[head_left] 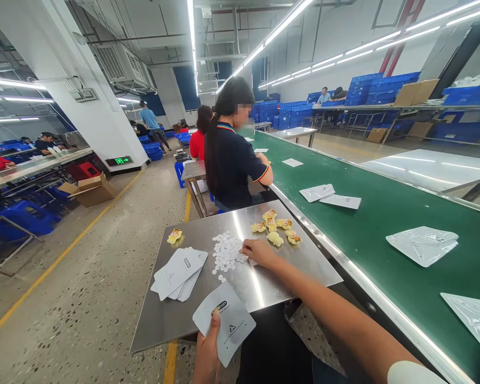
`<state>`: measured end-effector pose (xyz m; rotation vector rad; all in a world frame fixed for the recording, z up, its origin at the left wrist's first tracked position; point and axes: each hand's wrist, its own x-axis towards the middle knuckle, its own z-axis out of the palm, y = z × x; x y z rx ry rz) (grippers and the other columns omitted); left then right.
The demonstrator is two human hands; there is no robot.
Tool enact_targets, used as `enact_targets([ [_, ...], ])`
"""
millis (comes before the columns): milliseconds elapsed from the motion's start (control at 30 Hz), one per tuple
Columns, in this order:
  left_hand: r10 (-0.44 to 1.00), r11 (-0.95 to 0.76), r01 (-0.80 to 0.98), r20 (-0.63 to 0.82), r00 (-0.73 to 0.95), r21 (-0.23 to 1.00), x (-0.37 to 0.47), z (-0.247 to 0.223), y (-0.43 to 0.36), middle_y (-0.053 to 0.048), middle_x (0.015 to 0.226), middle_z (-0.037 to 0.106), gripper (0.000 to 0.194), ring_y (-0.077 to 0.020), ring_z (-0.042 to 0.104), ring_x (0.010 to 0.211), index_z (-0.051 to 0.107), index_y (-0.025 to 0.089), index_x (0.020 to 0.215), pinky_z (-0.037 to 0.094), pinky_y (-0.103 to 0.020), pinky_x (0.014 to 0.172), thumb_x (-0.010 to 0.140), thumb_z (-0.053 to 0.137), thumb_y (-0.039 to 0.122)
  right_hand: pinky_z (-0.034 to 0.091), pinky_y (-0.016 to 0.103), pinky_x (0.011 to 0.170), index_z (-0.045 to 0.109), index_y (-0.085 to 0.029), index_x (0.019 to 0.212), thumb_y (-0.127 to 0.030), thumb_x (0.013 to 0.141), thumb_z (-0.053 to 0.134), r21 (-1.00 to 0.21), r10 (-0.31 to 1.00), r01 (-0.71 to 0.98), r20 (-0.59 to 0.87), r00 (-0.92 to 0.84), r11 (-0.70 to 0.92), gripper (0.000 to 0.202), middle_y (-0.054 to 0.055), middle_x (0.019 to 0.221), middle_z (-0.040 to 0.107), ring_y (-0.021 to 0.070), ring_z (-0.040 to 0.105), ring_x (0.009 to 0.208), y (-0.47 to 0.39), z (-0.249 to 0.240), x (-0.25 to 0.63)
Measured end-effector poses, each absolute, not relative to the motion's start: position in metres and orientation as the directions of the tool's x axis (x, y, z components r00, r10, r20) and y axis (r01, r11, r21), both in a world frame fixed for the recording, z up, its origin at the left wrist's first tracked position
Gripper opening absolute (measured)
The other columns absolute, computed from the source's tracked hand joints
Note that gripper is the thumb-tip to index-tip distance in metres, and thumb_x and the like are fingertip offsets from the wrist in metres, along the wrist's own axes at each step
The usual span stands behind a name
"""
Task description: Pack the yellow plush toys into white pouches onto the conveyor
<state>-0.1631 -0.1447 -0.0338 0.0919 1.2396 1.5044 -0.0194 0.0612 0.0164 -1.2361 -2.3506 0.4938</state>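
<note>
1. My left hand, at six o'clock, grips a white pouch with the thumb pressed on its lower edge.
2. My right hand rests on the pile of white discs at table centre, fingers curled; pinching one, I think.
3. Stacked pouches lie at nine o'clock of the discs, yellow toys at one o'clock.
4. Filled bags sit on the green belt at three o'clock.

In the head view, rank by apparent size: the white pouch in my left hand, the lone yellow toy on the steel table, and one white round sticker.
1. White pouch, largest, though nearness to the camera inflates it.
2. Lone yellow toy.
3. One white round sticker, smallest.
</note>
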Motion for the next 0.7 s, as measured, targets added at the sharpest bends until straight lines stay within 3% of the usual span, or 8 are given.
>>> enact_targets([
  [67, 0.746, 0.216, -0.683, -0.570, -0.346, 0.698, -0.160, -0.033, -0.143, -0.013, 0.109, 0.070, 0.046, -0.0273, 0.065, 0.103, 0.053, 0.018, 0.126, 0.051, -0.037, 0.094, 0.082, 0.063, 0.027, 0.043, 0.019, 0.059, 0.067, -0.017, 0.090, -0.024, 0.087, 0.055, -0.571, 0.837, 0.647, 0.142, -0.529, 0.506, 0.015, 0.000, 0.070, 0.067, 0.0112, 0.062, 0.063, 0.065, 0.021, -0.019],
  [267, 0.791, 0.221, -0.686, -0.539, -0.290, 0.694, -0.152, -0.028, -0.134, -0.011, 0.109, 0.070, 0.047, -0.0251, 0.067, 0.099, 0.052, 0.019, 0.126, 0.051, -0.035, 0.093, 0.082, 0.064, 0.025, 0.049, 0.016, 0.055, 0.065, -0.014, 0.108, -0.012, 0.089, 0.043, -0.710, 0.825, 0.574, 0.018, -0.565, 0.408, 0.029, 0.004, 0.087, 0.070, 0.0095, 0.066, 0.069, 0.073, 0.029, -0.017],
  [533, 0.868, 0.191, -0.648, -0.435, -0.239, 0.738, -0.138, -0.019, -0.116, -0.011, 0.115, 0.067, 0.044, -0.0260, 0.065, 0.103, 0.053, 0.019, 0.125, 0.051, -0.037, 0.094, 0.082, 0.064, 0.026, 0.046, 0.019, 0.052, 0.065, -0.014, 0.085, -0.022, 0.082, 0.058, -0.703, 0.862, 0.602, 0.032, -0.505, 0.379, 0.011, 0.002, 0.070, 0.067, 0.0115, 0.063, 0.059, 0.073, 0.037, -0.015],
  [700, 0.844, 0.251, -0.632, -0.485, -0.229, 0.734, -0.133, -0.013, -0.113, -0.011, 0.122, 0.064, 0.059, -0.0284, 0.061, 0.109, 0.045, 0.023, 0.133, 0.050, -0.039, 0.095, 0.079, 0.067, 0.032, 0.044, 0.022, 0.059, 0.065, -0.015, 0.071, -0.027, 0.076, 0.067, -0.657, 0.872, 0.647, 0.034, -0.487, 0.387, 0.013, 0.003, 0.061, 0.064, 0.0154, 0.062, 0.062, 0.073, 0.043, -0.018],
])
